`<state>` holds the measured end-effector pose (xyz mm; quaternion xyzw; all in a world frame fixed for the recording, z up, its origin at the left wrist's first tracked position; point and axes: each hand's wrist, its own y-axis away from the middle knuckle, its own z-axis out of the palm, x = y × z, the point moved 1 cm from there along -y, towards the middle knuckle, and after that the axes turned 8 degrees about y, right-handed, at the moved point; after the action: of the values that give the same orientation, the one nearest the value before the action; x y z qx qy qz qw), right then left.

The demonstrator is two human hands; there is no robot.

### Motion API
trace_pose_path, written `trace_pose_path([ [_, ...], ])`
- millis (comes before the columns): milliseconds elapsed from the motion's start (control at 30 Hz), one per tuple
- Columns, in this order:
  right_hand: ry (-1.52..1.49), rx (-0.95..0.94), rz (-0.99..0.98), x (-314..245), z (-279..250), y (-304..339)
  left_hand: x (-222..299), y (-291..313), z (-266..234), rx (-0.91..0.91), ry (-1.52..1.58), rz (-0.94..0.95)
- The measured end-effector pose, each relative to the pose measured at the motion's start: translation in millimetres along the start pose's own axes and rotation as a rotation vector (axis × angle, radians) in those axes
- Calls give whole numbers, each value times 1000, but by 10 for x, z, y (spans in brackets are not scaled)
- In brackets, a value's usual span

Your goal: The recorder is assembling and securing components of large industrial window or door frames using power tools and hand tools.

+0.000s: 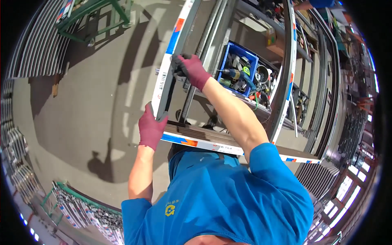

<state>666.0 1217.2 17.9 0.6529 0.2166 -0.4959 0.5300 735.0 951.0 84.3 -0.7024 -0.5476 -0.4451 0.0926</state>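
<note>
I'm watching through the head camera as both gloved hands are working along the left rail of the large film-wrapped frame (164, 77), which is lying in front of the person, its near rail (190, 141) running across the waist. The left hand (152, 125) is straddling that rail near the corner, thumb on the outer side and fingers on the inner, closed loosely around it. The right hand (189, 68) is curling its fingers against the same rail farther up; I can't tell whether it is pinching something small there.

What I'm judging risky: the film is looking smooth, so a slack left grip could be letting the rail slide or twist under a push from the right. The drill (233, 74) is lying across the blue crate (224, 60) with its bit pointing toward the right wrist, so an arm pulling back carelessly could be catching it.

I'm losing several details. The right glove is hiding its own fingertips and whatever they are touching; a short metal piece (157, 72) is sticking out beyond the rail, and I'm not making out what it belongs to. The frame's supports are mostly hidden, its far end is running out of view, and another person's sleeve (321, 3) is being cut off at the top edge.
</note>
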Motion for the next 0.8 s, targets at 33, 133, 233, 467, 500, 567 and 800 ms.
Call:
trace_pose_path([
  [33,-1,28,-24,86,-68,-74,-6,13,16,53,-37,6],
  [133,295,-19,-61,-42,-37,83,-202,20,112,24,219,-118],
  [233,583,-64,-63,-357,-167,408,-188,-15,52,30,104,-14],
  [467,592,654,-698,-626,-2817,2505,-347,114,10,93,-24,-91],
  [500,467,752,-462,-387,-3349,2595,-529,152,-53,72,50,-146],
  [567,349,1008,-311,486,-4672,2622,-410,163,49,161,-34,-177],
  [800,437,979,664,3034,-7336,1422,-291,296,-101,136,36,-302],
])
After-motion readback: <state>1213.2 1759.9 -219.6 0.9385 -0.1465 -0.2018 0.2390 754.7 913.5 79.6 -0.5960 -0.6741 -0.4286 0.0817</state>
